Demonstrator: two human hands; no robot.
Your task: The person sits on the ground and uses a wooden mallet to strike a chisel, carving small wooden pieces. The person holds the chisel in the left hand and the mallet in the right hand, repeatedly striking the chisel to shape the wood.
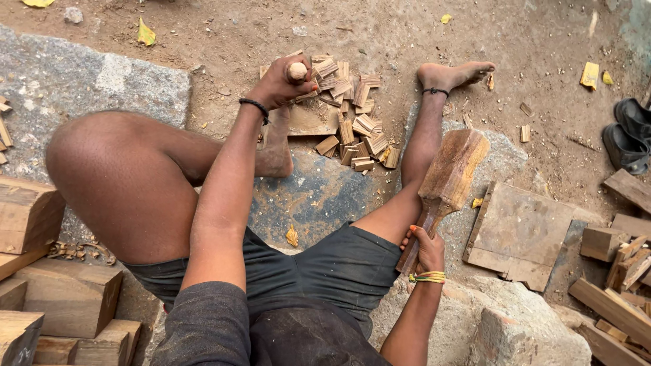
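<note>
Seated on the ground, both hands gripping wooden tools.

The left hand point(281, 83), arm stretched forward, has its fingers clamped round a round-ended wooden handle point(297, 71), with a heap of small split wood pieces point(352, 129) just beyond the fingertips. The right hand point(426, 249), elbow bent, is closed on the handle of a flat wooden mallet point(447, 179) whose broad head rises above the fingers beside the right leg.

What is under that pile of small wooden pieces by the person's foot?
A flat wooden board shows under the pile of small wooden pieces, resting on dirt. The left hand grips a round handle; what lies beneath the pile is covered.
</note>
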